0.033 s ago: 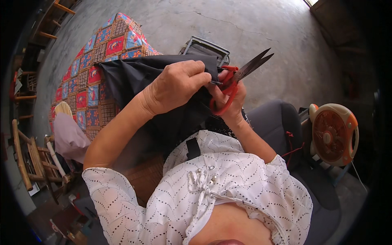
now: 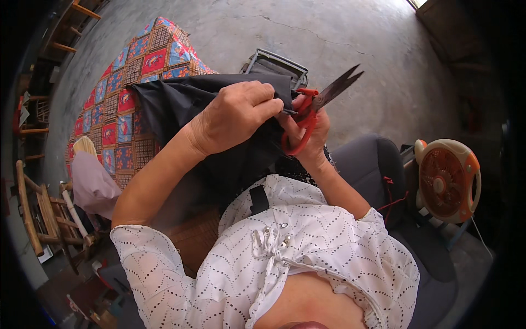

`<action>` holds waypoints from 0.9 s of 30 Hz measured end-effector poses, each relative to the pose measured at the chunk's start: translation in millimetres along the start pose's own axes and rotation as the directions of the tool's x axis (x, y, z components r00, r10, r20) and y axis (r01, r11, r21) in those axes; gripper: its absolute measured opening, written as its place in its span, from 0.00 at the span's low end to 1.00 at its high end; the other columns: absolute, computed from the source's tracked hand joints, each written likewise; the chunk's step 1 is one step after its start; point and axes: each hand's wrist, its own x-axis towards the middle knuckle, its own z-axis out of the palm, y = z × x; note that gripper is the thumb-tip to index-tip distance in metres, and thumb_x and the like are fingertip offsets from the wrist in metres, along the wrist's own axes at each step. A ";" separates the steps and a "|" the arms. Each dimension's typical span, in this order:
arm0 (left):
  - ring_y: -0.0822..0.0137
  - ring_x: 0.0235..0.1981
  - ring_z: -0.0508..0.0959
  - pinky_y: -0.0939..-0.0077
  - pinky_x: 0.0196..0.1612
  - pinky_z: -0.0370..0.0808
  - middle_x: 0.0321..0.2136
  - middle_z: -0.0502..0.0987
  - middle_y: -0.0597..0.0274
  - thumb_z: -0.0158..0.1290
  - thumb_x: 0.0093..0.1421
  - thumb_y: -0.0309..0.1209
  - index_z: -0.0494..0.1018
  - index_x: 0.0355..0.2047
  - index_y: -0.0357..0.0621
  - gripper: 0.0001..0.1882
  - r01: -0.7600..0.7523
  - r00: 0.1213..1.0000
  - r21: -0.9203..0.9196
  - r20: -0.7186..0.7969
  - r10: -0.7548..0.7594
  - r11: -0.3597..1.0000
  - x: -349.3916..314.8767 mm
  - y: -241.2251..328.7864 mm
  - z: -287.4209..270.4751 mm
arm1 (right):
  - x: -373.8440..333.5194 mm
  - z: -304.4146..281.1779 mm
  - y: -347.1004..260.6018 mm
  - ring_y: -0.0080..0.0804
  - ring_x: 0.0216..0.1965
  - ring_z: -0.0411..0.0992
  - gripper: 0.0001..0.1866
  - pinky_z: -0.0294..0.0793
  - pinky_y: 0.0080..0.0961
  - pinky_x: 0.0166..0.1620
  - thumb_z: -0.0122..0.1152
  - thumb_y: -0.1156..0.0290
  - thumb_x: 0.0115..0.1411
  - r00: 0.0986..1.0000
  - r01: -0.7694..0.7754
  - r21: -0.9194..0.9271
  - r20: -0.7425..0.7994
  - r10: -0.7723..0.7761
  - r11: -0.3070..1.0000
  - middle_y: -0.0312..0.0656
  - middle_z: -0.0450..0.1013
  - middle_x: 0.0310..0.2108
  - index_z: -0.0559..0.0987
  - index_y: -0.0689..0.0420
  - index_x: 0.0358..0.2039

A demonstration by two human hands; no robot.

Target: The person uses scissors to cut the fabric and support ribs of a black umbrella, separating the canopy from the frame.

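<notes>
My left hand (image 2: 238, 116) is closed, its thumb and forefinger pinching the edge of a black cloth (image 2: 181, 93). The cloth spreads from my lap over toward the left. Close beside it, my right hand (image 2: 316, 137) is wrapped round a pair of scissors (image 2: 337, 89) with red handles and dark blades. The blades point up and to the right, away from the cloth, nearly together. Fingertips of my right hand also seem to touch the cloth's edge, but the handles partly hide this spot.
A patterned red and blue cloth (image 2: 125, 101) lies beyond my left arm. Ahead is a grey metal-framed stool (image 2: 276, 61) on the concrete floor (image 2: 307, 30). An orange and white fan (image 2: 446, 181) stands at the right by a dark padded chair (image 2: 370, 162). Wooden chairs (image 2: 46, 214) are at the left.
The scissor blades have drawn closer together and tilted slightly. My left hand and the black cloth stay in place.
</notes>
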 end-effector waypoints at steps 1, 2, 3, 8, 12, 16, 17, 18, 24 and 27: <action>0.60 0.25 0.75 0.72 0.28 0.73 0.24 0.70 0.57 0.55 0.46 0.19 0.74 0.32 0.35 0.11 -0.056 0.998 0.095 -0.015 0.057 0.994 -0.1 1.7 -1.8 | -0.5 -0.7 0.0 0.16 0.30 0.66 0.16 0.69 0.13 0.35 0.64 0.79 0.53 0.998 0.054 -0.075 0.027 -0.052 0.996 0.30 0.67 0.32 0.67 0.57 0.38; 0.60 0.24 0.75 0.71 0.27 0.74 0.24 0.72 0.59 0.56 0.44 0.21 0.75 0.31 0.34 0.10 -0.083 0.996 0.134 -0.015 0.085 0.988 -0.1 3.0 -3.9 | -0.9 3.5 -8.2 0.14 0.29 0.64 0.17 0.67 0.12 0.34 0.65 0.80 0.52 1.000 0.004 -0.060 0.019 -0.003 0.998 0.28 0.65 0.30 0.67 0.57 0.38; 0.60 0.24 0.75 0.71 0.27 0.74 0.24 0.72 0.59 0.56 0.44 0.21 0.75 0.30 0.34 0.10 -0.095 0.995 0.123 0.000 0.096 0.988 -1.6 3.7 -4.1 | -1.3 4.0 -6.2 0.14 0.29 0.64 0.17 0.67 0.12 0.34 0.65 0.80 0.51 1.000 0.007 -0.047 0.025 -0.006 0.999 0.28 0.65 0.30 0.67 0.57 0.38; 0.60 0.23 0.76 0.71 0.26 0.74 0.23 0.73 0.57 0.57 0.43 0.19 0.75 0.30 0.32 0.10 -0.100 0.994 0.066 -0.030 0.102 0.993 -6.8 5.5 3.2 | -2.5 10.1 1.1 0.13 0.29 0.63 0.19 0.66 0.12 0.32 0.67 0.80 0.50 1.000 -0.005 0.023 0.010 0.005 1.000 0.27 0.64 0.29 0.67 0.56 0.39; 0.60 0.22 0.76 0.71 0.26 0.73 0.21 0.73 0.56 0.56 0.44 0.18 0.75 0.31 0.33 0.11 0.025 0.990 -0.050 -0.136 -0.032 0.998 -4.6 4.3 2.9 | -3.0 13.7 1.5 0.13 0.27 0.63 0.18 0.66 0.13 0.31 0.67 0.80 0.50 0.998 0.040 -0.134 0.047 -0.034 0.990 0.27 0.64 0.26 0.67 0.57 0.36; 0.59 0.21 0.75 0.72 0.24 0.72 0.21 0.73 0.56 0.55 0.44 0.16 0.75 0.32 0.35 0.12 0.192 0.948 -0.122 -0.232 -0.216 0.974 -8.6 6.1 -1.4 | 9.0 22.2 -7.8 0.13 0.25 0.61 0.16 0.66 0.14 0.29 0.68 0.76 0.51 1.000 -0.006 -0.078 0.027 0.008 0.997 0.29 0.63 0.22 0.66 0.57 0.31; 0.59 0.21 0.75 0.71 0.24 0.72 0.21 0.73 0.56 0.56 0.44 0.16 0.75 0.32 0.34 0.12 0.145 0.961 -0.094 -0.226 -0.163 0.985 -9.4 5.8 -2.2 | 10.5 22.7 -7.7 0.13 0.24 0.62 0.16 0.66 0.14 0.29 0.68 0.75 0.51 1.000 0.016 -0.098 0.025 -0.014 0.995 0.30 0.64 0.21 0.66 0.57 0.31; 0.59 0.21 0.75 0.71 0.24 0.72 0.21 0.73 0.56 0.56 0.44 0.16 0.75 0.32 0.34 0.12 0.097 0.970 -0.065 -0.217 -0.109 0.993 -9.9 5.7 -3.1 | 11.5 23.7 -7.3 0.13 0.24 0.62 0.16 0.66 0.14 0.28 0.68 0.75 0.51 0.999 0.038 -0.118 0.024 -0.035 0.992 0.30 0.64 0.21 0.66 0.57 0.31; 0.59 0.22 0.76 0.71 0.25 0.72 0.21 0.74 0.56 0.55 0.44 0.15 0.75 0.32 0.34 0.11 0.005 0.993 -0.004 -0.116 -0.006 1.000 -18.7 12.8 -10.1 | 2.6 28.9 -2.3 0.16 0.25 0.68 0.15 0.70 0.16 0.30 0.68 0.76 0.50 0.999 0.005 -0.097 0.038 -0.001 0.995 0.33 0.71 0.24 0.69 0.59 0.34; 0.59 0.22 0.76 0.73 0.26 0.72 0.22 0.74 0.55 0.55 0.46 0.15 0.75 0.32 0.35 0.11 0.250 0.954 -0.065 -0.156 -0.257 0.966 -14.8 15.0 -19.4 | 7.2 35.4 -1.2 0.17 0.26 0.71 0.16 0.72 0.17 0.30 0.68 0.77 0.50 0.997 0.051 0.021 0.054 -0.052 0.998 0.36 0.73 0.24 0.69 0.60 0.34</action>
